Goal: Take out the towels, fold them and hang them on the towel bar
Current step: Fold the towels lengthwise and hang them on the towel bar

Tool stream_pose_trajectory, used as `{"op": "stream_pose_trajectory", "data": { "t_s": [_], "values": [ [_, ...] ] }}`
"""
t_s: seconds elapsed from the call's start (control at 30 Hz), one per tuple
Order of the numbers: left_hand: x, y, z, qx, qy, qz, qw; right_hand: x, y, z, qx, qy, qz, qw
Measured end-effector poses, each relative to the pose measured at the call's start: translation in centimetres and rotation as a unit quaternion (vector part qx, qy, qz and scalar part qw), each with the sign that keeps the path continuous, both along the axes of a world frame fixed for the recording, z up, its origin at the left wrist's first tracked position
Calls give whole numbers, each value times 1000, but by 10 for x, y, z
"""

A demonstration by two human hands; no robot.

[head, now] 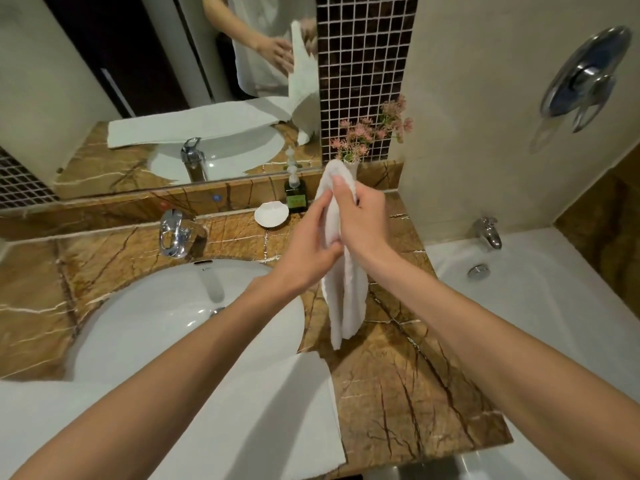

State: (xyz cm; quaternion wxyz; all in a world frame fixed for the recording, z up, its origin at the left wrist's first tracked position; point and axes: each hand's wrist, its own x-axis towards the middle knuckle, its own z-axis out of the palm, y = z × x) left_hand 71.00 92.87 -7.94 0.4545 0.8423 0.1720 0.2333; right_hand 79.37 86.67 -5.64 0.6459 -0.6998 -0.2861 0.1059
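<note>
- The brown marble counter runs across the view, with a bathtub to its right and a mirror along the wall behind it.
- A white sink is set into the counter on the left, its chrome faucet standing at the back rim.
- A large white towel lies flat across the near edge of the counter and the front of the sink, under the forearms; it looks folded into a long band.
- A small white towel hangs upright above the counter, right of the sink, bunched lengthwise, its lower end dangling just over the marble.
- The right hand has its fingers closed around the small towel's upper part; the left hand pinches the cloth just below, so the two hands touch.
- Behind them stand a shell-shaped soap dish, a dark soap bottle and a vase of pink flowers.
- The step in hand seems to be folding: the small towel is gathered, not yet squared.
- Next would call for finding its corners, spreading it taut between the hands and doubling it evenly. No towel bar is in view, so hanging lies further off.
</note>
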Motion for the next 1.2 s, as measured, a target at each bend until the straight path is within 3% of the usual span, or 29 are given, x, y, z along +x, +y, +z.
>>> {"op": "stream_pose_trajectory", "data": {
  "t_s": [0.13, 0.23, 0.37, 0.63, 0.83, 1.0, 1.07, 1.2],
  "values": [
    [-27, 12, 6, 36, -24, 0, 999, -16, 16, 13, 12, -24, 58, 998],
    [-50, 23, 12, 3, -43, 33, 999, -31, 24, 19, -1, -74, 93, 993],
    [-89, 52, 23, 11, -62, 90, 994, -46, 38, 24, -63, -127, 115, 983],
    [-198, 121, 21, 79, -1, 219, 973, -107, 56, 11, -203, -270, 128, 932],
    [-280, 162, 24, 158, 86, 100, 979, -152, 52, 9, -319, -449, 194, 812],
    [-329, 183, 23, 220, 167, 18, 961, -176, 51, 8, -391, -470, 259, 748],
    [-344, 192, 21, 224, 209, -19, 952, -187, 50, 0, -427, -440, 273, 741],
    [-368, 203, 12, 263, 278, -54, 922, -202, 45, -24, -474, -332, 285, 764]
  ]
}}
